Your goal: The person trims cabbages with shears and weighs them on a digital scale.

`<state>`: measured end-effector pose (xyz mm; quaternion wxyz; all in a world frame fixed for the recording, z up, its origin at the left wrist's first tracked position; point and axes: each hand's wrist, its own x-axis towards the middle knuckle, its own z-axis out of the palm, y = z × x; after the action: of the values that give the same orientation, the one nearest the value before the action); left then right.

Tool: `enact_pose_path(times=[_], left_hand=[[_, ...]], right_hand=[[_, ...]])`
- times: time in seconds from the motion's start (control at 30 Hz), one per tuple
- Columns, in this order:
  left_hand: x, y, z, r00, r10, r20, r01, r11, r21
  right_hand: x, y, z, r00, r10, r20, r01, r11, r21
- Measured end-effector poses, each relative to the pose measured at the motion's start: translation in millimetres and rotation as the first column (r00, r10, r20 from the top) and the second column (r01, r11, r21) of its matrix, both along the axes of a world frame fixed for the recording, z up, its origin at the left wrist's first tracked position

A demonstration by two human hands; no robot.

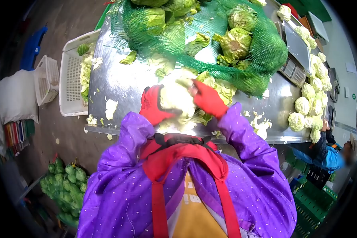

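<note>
A pale, trimmed cabbage (175,97) is between my two red-gloved hands, just above the near edge of the metal table. My left hand (151,106) wraps around its left side and holds it. My right hand (211,98) is closed at its upper right edge; motion blur hides what the fingers grip. Loose green leaves (225,90) lie beside and under the cabbage. Beyond my hands, a green mesh bag (265,49) lies spread out, with several untrimmed cabbages (236,43) in it.
Left of the metal table (121,85) stands a white crate (73,79) holding leaves. A scale (292,69) and piled trimmed cabbages (302,105) occupy the right side. Another person (329,156) is at the far right. Bagged cabbages (65,184) sit on the floor at lower left.
</note>
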<state>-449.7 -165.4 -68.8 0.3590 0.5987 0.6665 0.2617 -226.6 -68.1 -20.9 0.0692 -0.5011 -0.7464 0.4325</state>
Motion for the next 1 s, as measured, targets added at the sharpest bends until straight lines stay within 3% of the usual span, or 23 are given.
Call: enact_pose_path(times=[0.03,0.07,0.17,0.2,0.23,0.33,0.37,0.4,0.47,0.53,0.57,0.67,0.73,0.8,0.9,1.0], left_hand=[[7.7,-6.5,1.7,0.981,-0.058,-0.186,0.088,0.983,0.158],[11.7,-10.8,5.9,0.972,-0.094,-0.216,0.137,0.971,0.197],[8.6,-24.6,8.1,0.983,-0.051,-0.178,0.091,0.969,0.229],[3.5,-32.5,3.9,0.982,-0.021,-0.189,0.074,0.958,0.278],[-0.1,-32.2,6.5,0.980,0.012,-0.201,0.057,0.941,0.333],[3.2,-30.2,42.8,0.915,-0.056,-0.400,0.201,0.922,0.331],[6.4,-30.1,54.0,0.894,-0.156,-0.419,0.283,0.923,0.261],[8.2,-28.8,59.9,0.865,-0.254,-0.433,0.365,0.911,0.194],[5.5,-35.1,42.3,0.916,-0.248,-0.314,0.324,0.921,0.217],[-0.4,-43.7,28.3,0.952,-0.188,-0.240,0.249,0.935,0.253],[-3.3,-46.3,22.9,0.967,-0.155,-0.204,0.208,0.940,0.269],[-8.4,-51.9,21.0,0.972,-0.114,-0.205,0.169,0.947,0.274],[-6.6,-47.0,26.3,0.972,-0.111,-0.206,0.157,0.962,0.224],[-2.8,-41.3,26.4,0.983,-0.106,-0.150,0.135,0.971,0.197],[-4.6,-40.3,26.5,0.983,-0.108,-0.148,0.141,0.962,0.234],[-10.3,-38.6,21.6,0.987,-0.116,-0.108,0.143,0.946,0.290]], right_hand=[[-1.7,19.5,3.2,0.998,-0.032,0.055,0.041,0.984,-0.176],[1.5,18.5,-9.1,0.998,-0.056,0.004,0.056,0.991,-0.125],[10.5,8.4,-52.9,0.979,-0.115,-0.171,0.110,0.993,-0.039],[7.0,6.8,-40.4,0.958,-0.199,-0.208,0.171,0.974,-0.147],[4.5,3.6,-33.8,0.951,-0.210,-0.226,0.186,0.975,-0.122],[-7.4,-12.3,-12.1,0.976,-0.140,-0.169,0.133,0.990,-0.053],[-13.4,-18.3,-6.9,0.974,-0.116,-0.195,0.113,0.993,-0.029],[-17.4,-21.1,0.4,0.971,-0.116,-0.209,0.094,0.989,-0.115],[-21.3,-24.5,-18.2,0.915,-0.304,-0.267,0.275,0.951,-0.139],[-12.9,-14.0,-55.8,0.803,-0.525,-0.281,0.434,0.840,-0.326],[-0.2,-10.9,-58.8,0.759,-0.594,-0.267,0.315,0.694,-0.648],[-8.9,-29.2,-39.5,0.789,-0.448,-0.421,0.139,0.797,-0.587],[-23.0,-38.1,7.8,0.927,-0.220,-0.303,0.084,0.910,-0.406],[-30.9,-44.1,-5.2,0.916,-0.253,-0.310,0.122,0.914,-0.386],[-32.5,-43.6,-28.5,0.840,-0.438,-0.320,0.276,0.853,-0.443],[-30.5,-32.3,-60.9,0.841,-0.427,-0.332,0.283,0.870,-0.404]])
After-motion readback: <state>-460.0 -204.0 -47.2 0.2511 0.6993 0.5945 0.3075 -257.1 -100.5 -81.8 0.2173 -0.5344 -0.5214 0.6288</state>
